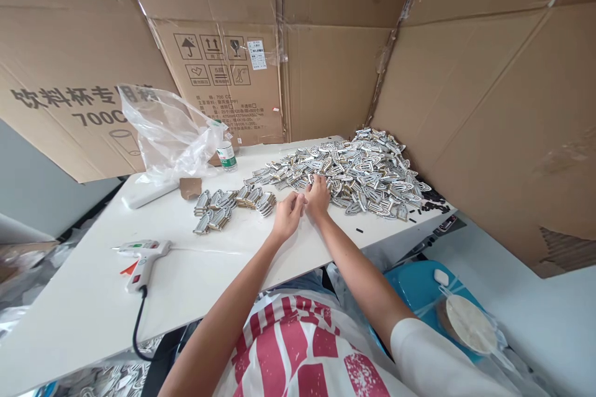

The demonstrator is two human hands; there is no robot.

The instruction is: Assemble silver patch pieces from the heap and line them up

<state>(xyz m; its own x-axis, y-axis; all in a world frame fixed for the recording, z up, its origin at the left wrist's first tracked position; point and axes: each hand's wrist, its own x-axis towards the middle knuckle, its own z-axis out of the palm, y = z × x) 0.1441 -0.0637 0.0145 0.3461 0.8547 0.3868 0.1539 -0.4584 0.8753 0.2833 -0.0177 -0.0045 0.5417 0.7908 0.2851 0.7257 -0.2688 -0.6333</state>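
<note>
My left hand is closed over the middle of the white table, thumb and fingertips pressed together. Whatever it may hold is too small to tell. Close beside it, my right hand bends its fingers down at the near edge of a big pile of flat, boat-shaped cut-out pieces. Its fingertips are partly hidden among the pieces, so what they grip is unclear. Left of my hands, similar pieces stand in several small neat stacks, with another stack nearest my left hand.
A white glue gun with a black cord lies at the table's left. Behind the stacks are a brown cardboard scrap, a clear plastic bag and a labelled bottle. Tall cardboard walls enclose the back and right. Small black bits lie at right.
</note>
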